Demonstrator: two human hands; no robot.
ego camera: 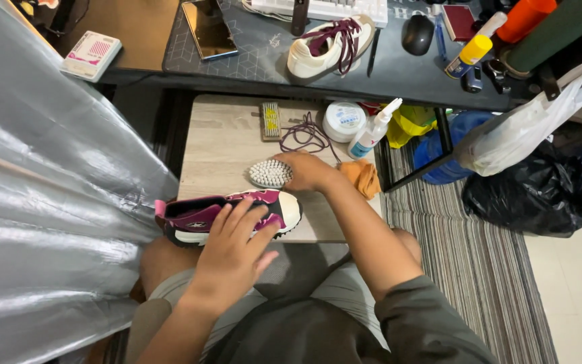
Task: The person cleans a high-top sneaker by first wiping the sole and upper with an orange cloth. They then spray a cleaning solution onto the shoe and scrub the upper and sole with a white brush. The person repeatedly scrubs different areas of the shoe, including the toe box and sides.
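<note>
The fingers (247, 216) of the left hand (234, 253) lie spread and released over the top of a maroon and white shoe (227, 216), pressing on it rather than gripping it. The shoe lies on its side at the near edge of a small pale wooden worktop (217, 145), its heel toward the silver sheet (42, 202) on the left. The right hand (308, 170) is clenched around the handle of a brush (271, 173), whose white bristles face up just beyond the shoe's toe (the handle itself is hidden under the hand). An orange cloth (363, 176) sits just beside the right wrist.

Farther out on the same worktop lie a loose purple lace (306, 135), a small flat brush (271, 120), a round white tub (343, 121) and a spray bottle (374, 130) tipped toward the right edge. Behind it a dark desk mat carries a second shoe (328, 46), cream with maroon laces, a phone (208, 27), a mouse (417, 34) and a keyboard (325, 9). A striped rug (479, 256) covers the floor on the right, with a black bag (533, 192) beside it.
</note>
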